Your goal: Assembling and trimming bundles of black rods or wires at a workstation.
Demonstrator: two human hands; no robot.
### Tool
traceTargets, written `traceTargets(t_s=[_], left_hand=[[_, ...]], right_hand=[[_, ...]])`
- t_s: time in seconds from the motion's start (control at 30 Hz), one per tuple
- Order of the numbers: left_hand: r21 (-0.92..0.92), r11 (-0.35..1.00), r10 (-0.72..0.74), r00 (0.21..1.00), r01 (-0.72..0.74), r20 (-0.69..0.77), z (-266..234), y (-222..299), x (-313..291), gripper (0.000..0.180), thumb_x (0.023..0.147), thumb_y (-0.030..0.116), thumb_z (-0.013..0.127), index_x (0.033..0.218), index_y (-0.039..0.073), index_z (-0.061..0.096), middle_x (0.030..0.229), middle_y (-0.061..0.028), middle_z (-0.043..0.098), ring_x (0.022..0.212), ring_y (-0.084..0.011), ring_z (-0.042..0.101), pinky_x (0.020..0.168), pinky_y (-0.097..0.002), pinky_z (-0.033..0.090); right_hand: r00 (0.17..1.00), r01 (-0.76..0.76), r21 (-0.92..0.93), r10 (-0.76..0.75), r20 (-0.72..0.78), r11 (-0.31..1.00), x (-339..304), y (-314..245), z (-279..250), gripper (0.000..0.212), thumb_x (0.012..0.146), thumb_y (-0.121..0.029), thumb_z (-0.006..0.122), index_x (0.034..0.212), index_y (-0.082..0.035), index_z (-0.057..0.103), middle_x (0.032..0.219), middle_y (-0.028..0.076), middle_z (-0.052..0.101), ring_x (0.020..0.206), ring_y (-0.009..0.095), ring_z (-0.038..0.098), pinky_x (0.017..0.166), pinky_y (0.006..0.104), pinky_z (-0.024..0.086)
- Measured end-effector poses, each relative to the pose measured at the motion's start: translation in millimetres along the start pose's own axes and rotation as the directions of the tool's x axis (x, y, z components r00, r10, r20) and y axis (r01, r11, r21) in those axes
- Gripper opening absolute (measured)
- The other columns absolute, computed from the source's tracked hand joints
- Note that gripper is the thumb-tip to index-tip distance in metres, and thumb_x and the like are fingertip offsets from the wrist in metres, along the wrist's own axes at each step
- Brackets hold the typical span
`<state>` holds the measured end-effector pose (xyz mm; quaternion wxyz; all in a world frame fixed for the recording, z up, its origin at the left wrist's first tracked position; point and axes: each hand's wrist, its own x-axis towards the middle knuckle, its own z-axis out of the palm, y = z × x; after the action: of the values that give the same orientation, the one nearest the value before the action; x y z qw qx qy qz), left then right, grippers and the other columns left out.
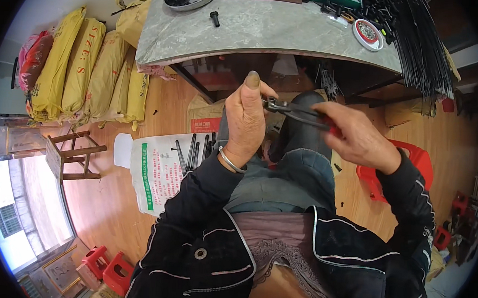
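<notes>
The pliers (286, 107) lie right of the frame's centre line, above mid-height. The head is metallic grey and directed to the left of the frame; two dark, slender handles extend rightward and slightly downward, separated by a narrow gap. Red covering (333, 129) is visible at the handle end, which is partly concealed and blurred. A small dark part (264, 102) is located at the tip of the head; its shape and its contact with the jaws cannot be determined.
</notes>
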<state>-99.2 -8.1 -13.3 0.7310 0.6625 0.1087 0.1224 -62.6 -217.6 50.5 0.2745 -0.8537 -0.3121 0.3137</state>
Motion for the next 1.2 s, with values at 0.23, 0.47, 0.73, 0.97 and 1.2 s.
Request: traceTargets(t_s=[0.23,0.47,0.73,0.97,1.2], left_hand=[[0.046,0.996,0.072,0.995,-0.075,0.061,0,3,0,0.066,0.099,0.054,0.035,0.070,0.001,0.060,0.060,0.0016,0.049,0.057,-0.0059,0.042,0.053,-0.0236,0.032],[0.038,0.997,0.058,0.990,-0.063,0.130,4,2,5,0.068,0.100,0.055,0.031,0.070,0.001,0.059,0.060,0.0012,0.050,0.057,-0.0067,0.043,0.055,-0.0241,0.034],[-0.021,1.000,-0.006,0.976,0.011,0.216,1,-2,7,0.068,0.100,0.055,0.030,0.070,0.001,0.059,0.061,-0.0002,0.054,0.059,-0.0078,0.046,0.058,-0.0240,0.037],[-0.017,0.997,-0.070,0.968,0.076,0.243,2,-1,7,0.067,0.100,0.053,0.031,0.069,0.002,0.059,0.063,-0.0010,0.055,0.061,-0.0082,0.048,0.060,-0.0236,0.037],[0.091,0.980,0.164,0.978,-0.176,0.127,5,-15,11,0.059,0.103,0.042,0.029,0.072,0.001,0.057,0.066,-0.0012,0.056,0.061,-0.0094,0.050,0.058,-0.0240,0.038]], right_hand=[[0.891,-0.350,0.849,-0.139,0.432,0.396,-2,16,41,0.030,0.099,-0.029,0.051,0.108,-0.001,0.058,0.073,0.001,0.060,0.058,0.009,0.058,0.051,0.0247,0.046],[0.928,-0.290,0.784,-0.038,0.370,0.550,-4,2,24,0.036,0.099,-0.031,0.051,0.116,0.001,0.056,0.078,0.004,0.063,0.060,0.010,0.062,0.058,0.0228,0.051],[0.922,-0.300,0.743,-0.017,0.386,0.598,-3,5,27,0.040,0.099,-0.036,0.050,0.113,0.001,0.056,0.069,0.000,0.055,0.055,0.008,0.057,0.051,0.0212,0.046],[0.922,-0.357,0.790,0.051,0.385,0.499,-1,9,48,0.041,0.098,-0.041,0.050,0.091,-0.001,0.058,0.060,-0.001,0.048,0.048,0.008,0.046,0.043,0.0230,0.041],[0.906,-0.422,0.791,0.160,0.393,0.443,-3,-7,49,0.030,0.097,-0.029,0.053,0.082,-0.003,0.055,0.059,0.005,0.050,0.049,0.018,0.051,0.047,0.0311,0.044]])
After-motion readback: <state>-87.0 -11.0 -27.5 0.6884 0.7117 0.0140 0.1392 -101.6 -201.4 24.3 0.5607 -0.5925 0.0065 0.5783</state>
